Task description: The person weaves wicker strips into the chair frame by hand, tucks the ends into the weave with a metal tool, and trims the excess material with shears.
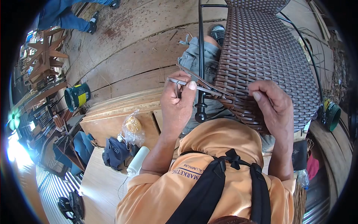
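Observation:
My left hand (177,102) is closed, pinching a flat greyish-brown rattan strip (207,90) between thumb and fingers; part of the strip loops around the fingers. From there the strip runs right to the edge of a brown woven wicker chair piece (261,48). A second loose strip end slants up and left beside a thin black metal bar with a ball end (200,116). My right hand (275,106) rests over the weave near its lower edge, fingers curled and thumb close to the index finger. What lies between those fingertips cannot be made out.
Wooden planks (123,104) lie to the left, near a bagged yellowish item (132,125), a dark blue cap (115,152) and a pale bottle (138,161). Dark green buckets (77,96) stand on both sides. Another person's legs (71,20) show at upper left.

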